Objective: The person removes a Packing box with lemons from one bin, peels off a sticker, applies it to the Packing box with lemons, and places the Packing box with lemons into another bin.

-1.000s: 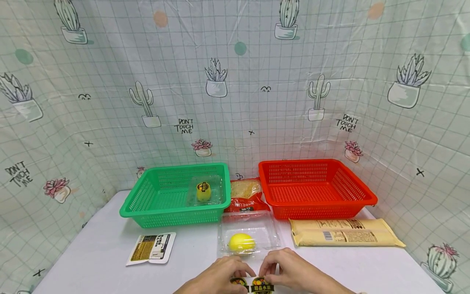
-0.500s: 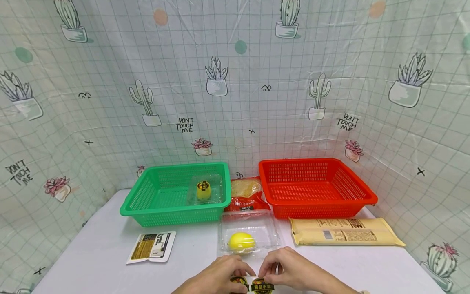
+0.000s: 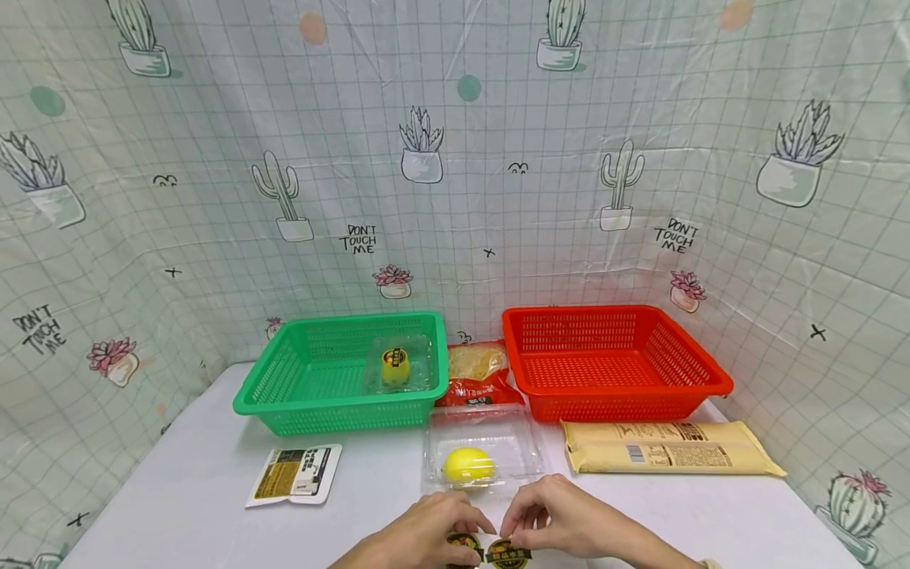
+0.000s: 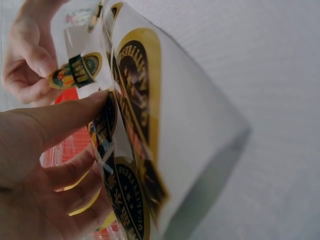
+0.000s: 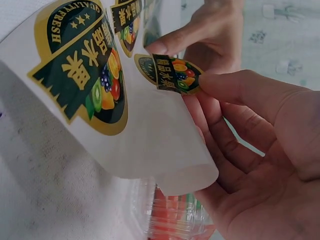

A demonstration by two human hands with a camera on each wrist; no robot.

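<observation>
One small dark-and-gold round label point(image 5: 169, 75) with printed fruit is pinched at its end between the right hand's point(image 3: 556, 514) thumb and fingers; its other end lies against a curled white sheet point(image 5: 155, 142) bearing more such labels. The left hand point(image 3: 432, 523) grips that sheet, thumb on its printed side, toward the near side of the desk point(image 3: 181, 482). Just beyond, a clear plastic box point(image 3: 513, 452) holds a yellow oval fruit point(image 3: 469, 465). Behind it lies a red packet point(image 3: 476, 391), between a green plastic basket point(image 3: 341, 408) and a red plastic basket point(image 3: 618, 390) near the desk's back edge. A flat white-and-brown pouch point(image 3: 295, 476) lies toward the left edge, a long beige packet point(image 3: 668, 449) toward the right.
</observation>
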